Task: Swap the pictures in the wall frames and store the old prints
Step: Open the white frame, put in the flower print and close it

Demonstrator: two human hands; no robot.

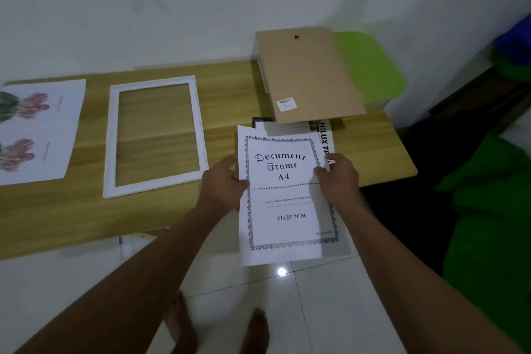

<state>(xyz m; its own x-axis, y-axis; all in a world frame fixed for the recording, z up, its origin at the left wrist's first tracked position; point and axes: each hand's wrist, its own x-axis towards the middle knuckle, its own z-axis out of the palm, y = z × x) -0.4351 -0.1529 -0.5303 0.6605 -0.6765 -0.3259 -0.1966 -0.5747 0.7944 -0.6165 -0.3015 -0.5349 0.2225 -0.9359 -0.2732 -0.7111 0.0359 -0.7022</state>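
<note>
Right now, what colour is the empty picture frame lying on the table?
White, seen in the head view: the empty frame lies flat on the wooden table.

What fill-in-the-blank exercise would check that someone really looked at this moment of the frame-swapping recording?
1. The left hand and right hand both hold a sheet headed "Document Frame ____".
2. The white frame lies flat on the table, to the ____ of the sheet.
3. The print at the table's left end shows pink ____.

Missing words: A4; left; flowers.
</note>
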